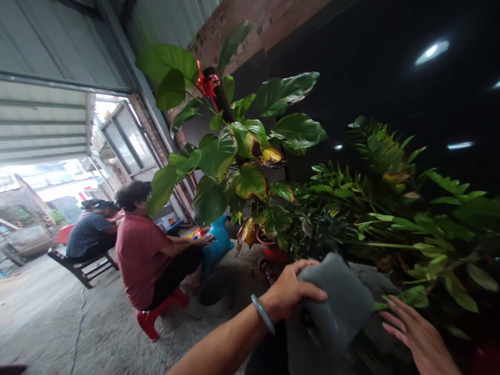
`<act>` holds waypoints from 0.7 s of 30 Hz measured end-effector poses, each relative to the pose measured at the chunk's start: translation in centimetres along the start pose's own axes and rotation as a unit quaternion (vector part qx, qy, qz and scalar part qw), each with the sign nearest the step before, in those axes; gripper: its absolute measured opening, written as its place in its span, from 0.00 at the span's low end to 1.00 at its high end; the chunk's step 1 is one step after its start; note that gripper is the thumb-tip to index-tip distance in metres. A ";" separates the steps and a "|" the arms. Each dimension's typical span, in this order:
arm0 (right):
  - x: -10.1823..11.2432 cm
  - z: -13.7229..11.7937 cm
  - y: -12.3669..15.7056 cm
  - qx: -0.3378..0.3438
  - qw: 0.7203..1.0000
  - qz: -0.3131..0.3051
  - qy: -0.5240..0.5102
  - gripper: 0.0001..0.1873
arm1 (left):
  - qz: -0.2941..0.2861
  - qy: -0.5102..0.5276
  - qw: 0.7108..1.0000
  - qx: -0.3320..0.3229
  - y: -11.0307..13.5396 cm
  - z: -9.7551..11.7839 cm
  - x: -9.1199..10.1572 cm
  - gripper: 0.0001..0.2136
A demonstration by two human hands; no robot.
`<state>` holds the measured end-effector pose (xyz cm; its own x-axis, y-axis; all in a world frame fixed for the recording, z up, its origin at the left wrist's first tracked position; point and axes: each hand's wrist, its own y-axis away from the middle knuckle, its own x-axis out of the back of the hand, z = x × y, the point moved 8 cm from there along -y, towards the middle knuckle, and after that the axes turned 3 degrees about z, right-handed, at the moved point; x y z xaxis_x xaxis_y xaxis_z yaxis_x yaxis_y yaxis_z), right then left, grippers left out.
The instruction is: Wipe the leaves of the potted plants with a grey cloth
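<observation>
My left hand (289, 289), with a pale bangle at the wrist, grips the edge of a grey squarish object (344, 302) with rounded corners. Motion blurs this object, and its exact kind does not show. To its right, my right hand (417, 329) is open with fingers spread, apart from the grey object and close to the green leaves (414, 297) of the plants. Its fingers hold nothing visible.
A tall broad-leaved plant (250, 182) rises from a red pot (272, 250) ahead. Low bushy plants (375, 208) fill the right side. On the left, a person in a red shirt (142, 255) sits on a red stool (150, 317), beside a dark bucket (214, 289).
</observation>
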<state>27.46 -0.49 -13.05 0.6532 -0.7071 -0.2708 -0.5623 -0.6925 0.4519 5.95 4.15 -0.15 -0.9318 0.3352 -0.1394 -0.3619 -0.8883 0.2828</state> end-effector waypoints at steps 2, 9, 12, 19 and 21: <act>-0.1 0.2 -0.3 0.016 1.000 0.001 -0.001 0.26 | -0.026 0.039 0.996 -0.074 0.3 3.7 -0.8 0.29; -0.5 0.2 -0.3 0.050 0.999 -0.004 0.017 0.25 | 0.063 0.058 0.991 -0.106 -3.3 2.8 0.0 0.32; -0.4 -0.1 0.0 0.034 0.999 -0.012 0.014 0.26 | 0.070 0.021 0.997 0.011 -2.7 -2.5 1.5 0.32; -0.1 -0.7 0.6 0.026 1.000 -0.003 0.000 0.26 | -0.015 0.088 0.992 -0.094 0.6 3.0 1.8 0.30; -0.5 -0.5 0.6 0.027 1.000 -0.008 0.010 0.27 | -0.016 0.116 0.982 -0.145 -0.1 5.2 1.4 0.31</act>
<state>27.10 -0.46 -12.19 0.6720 -0.6937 -0.2592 -0.5785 -0.7103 0.4011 4.49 6.34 4.55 -0.8763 0.3134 -0.3659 -0.3355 -0.9420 -0.0032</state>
